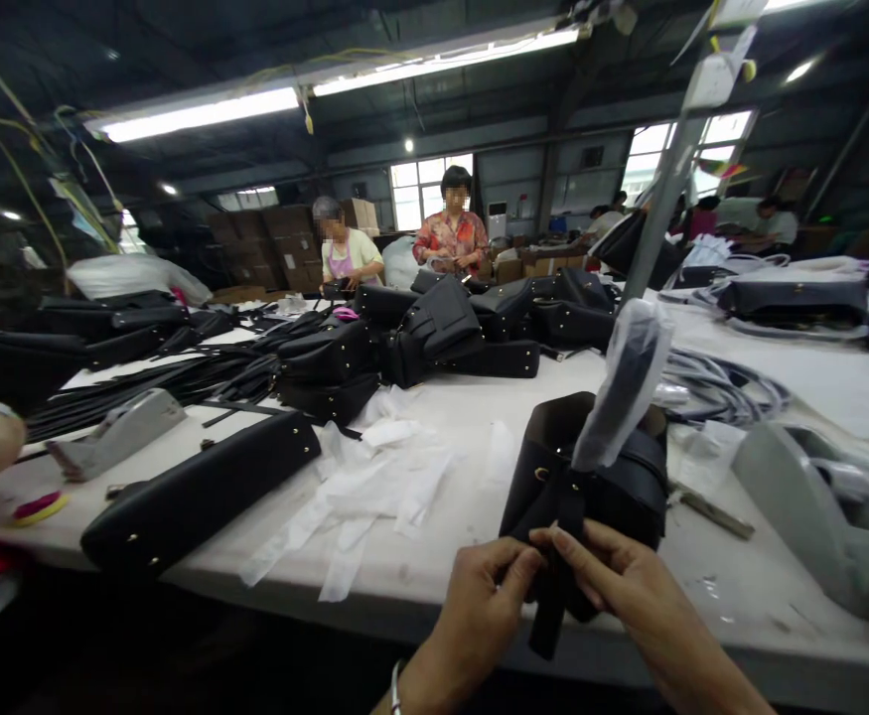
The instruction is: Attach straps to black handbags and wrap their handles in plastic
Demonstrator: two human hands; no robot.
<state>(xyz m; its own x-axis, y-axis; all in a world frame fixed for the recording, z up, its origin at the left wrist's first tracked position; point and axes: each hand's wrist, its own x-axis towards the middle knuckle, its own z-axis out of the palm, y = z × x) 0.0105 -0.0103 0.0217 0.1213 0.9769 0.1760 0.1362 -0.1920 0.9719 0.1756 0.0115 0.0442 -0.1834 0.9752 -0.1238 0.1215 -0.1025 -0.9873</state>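
A black handbag [523, 501] stands on the table right in front of me, with gold-coloured metal fittings on its side. A handle wrapped in white film [624, 382] rises from it. My left hand [483, 596] pinches a black strap [548, 626] that hangs from the bag over the table's front edge. On the same strap, slightly higher, my right hand [617, 571] closes with thumb and fingertips. Both hands nearly touch each other. The exact spot where the fingers meet the strap is partly hidden.
White tissue scraps [381, 477] lie left of the bag, beside another black bag [211, 487] on its side. Grey tape dispensers [813, 506] stand at right and left. A pile of black bags [434, 328] fills the middle. A metal post [661, 218] rises behind. Two people work opposite.
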